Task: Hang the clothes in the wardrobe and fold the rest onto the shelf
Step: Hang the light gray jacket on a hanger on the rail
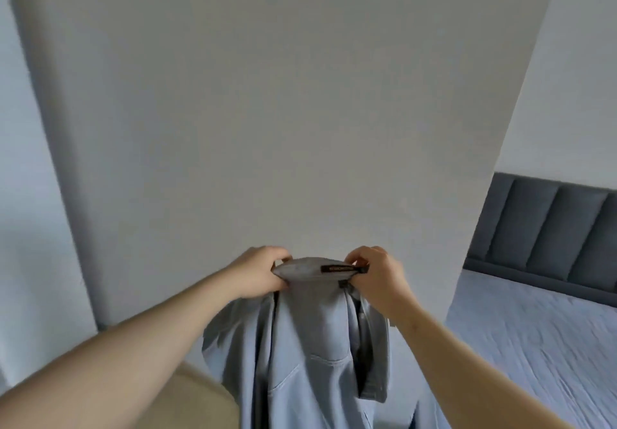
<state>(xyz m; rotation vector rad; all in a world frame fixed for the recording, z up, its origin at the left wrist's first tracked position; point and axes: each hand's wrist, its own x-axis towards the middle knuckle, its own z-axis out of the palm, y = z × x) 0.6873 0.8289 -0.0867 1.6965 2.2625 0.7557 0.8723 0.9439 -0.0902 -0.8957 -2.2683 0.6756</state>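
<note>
before wall: both hands (263, 271) (377, 273) grip jeans (310, 345) waistband, legs hanging down.

I can see only the person's two arms and two hands. The left arm (117, 355) is bare from the wrist all the way back, as far as I can see it. The right arm (467, 355) is bare in the same way. Both arms look smooth and slim. The left hand (263, 273) is bare. The right hand (379, 275) is bare too. The nails are too small to make out.
</note>
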